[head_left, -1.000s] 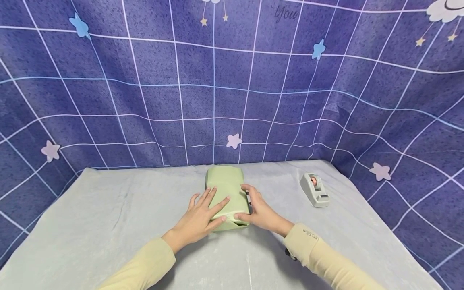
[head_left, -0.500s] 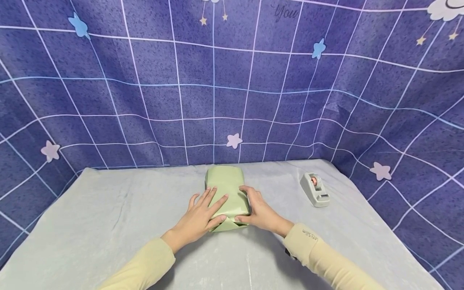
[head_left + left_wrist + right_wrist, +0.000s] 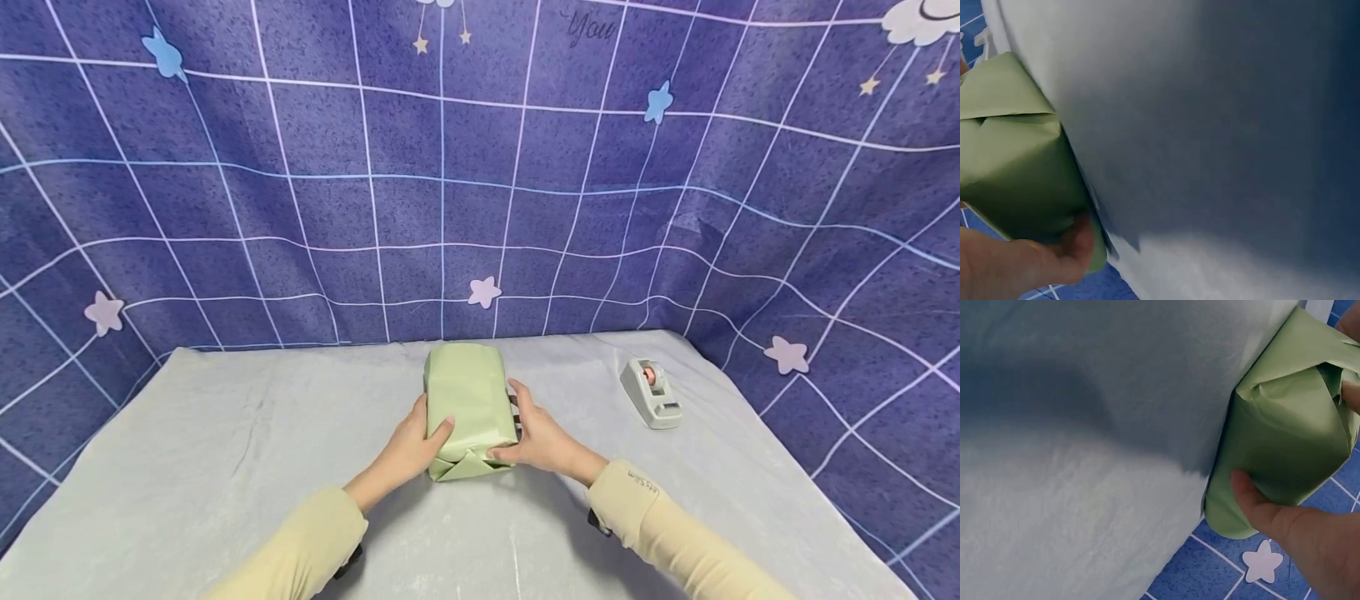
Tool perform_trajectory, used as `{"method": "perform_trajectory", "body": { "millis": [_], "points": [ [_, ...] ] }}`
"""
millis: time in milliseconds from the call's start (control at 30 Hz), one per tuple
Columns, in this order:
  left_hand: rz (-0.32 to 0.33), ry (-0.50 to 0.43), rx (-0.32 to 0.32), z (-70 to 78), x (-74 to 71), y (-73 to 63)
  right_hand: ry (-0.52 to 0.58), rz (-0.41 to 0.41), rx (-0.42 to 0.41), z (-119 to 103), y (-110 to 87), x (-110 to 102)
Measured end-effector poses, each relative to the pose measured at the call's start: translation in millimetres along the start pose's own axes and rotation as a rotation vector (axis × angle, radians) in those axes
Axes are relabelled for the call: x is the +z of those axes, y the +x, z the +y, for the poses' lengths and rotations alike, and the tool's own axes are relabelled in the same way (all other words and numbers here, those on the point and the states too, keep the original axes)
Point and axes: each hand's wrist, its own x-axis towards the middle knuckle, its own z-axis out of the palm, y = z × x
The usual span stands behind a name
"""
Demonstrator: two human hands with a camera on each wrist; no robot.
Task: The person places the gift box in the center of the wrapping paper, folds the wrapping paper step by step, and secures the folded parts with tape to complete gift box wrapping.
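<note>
A parcel wrapped in light green paper [image 3: 468, 387] lies on the grey cloth, its near end folded into a triangular flap. My left hand [image 3: 408, 442] grips its left side, thumb on top and fingers down along the edge. On the opposite side my right hand [image 3: 543, 437] holds the parcel, with the thumb at the near right corner. The left wrist view has the parcel's creased end [image 3: 1010, 150] and curled left fingers against its side. In the right wrist view, a finger of the right hand [image 3: 1316, 540] presses the parcel's side [image 3: 1291, 431], where the folded paper gapes slightly.
A pale tape dispenser [image 3: 651, 393] with an orange-red core stands to the right on the grey cloth-covered table [image 3: 285, 417]. Behind and to the right hangs a purple-blue curtain [image 3: 480, 208] with grid lines and stars.
My left hand has gone from lying spread on the parcel's top to gripping its left side. The near flap has folded up into a triangle. My right hand stays at the right side.
</note>
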Motion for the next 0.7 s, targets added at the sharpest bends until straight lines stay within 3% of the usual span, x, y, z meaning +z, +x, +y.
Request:
{"method": "perform_trajectory", "body": {
  "millis": [167, 400, 700],
  "points": [
    [-0.007, -0.021, -0.023, 1.2, -0.6, 1.2, -0.108, 0.017, -0.059, -0.6, -0.8, -0.3],
    [0.036, -0.034, 0.042, 3.9, -2.8, -0.3, -0.175, 0.087, -0.132, -0.8, -2.9, 1.0],
    [0.126, -0.145, 0.133, 8.1, -4.4, 0.8, -0.252, 0.150, -0.208, 1.3, -2.1, 4.9]
  ]
}}
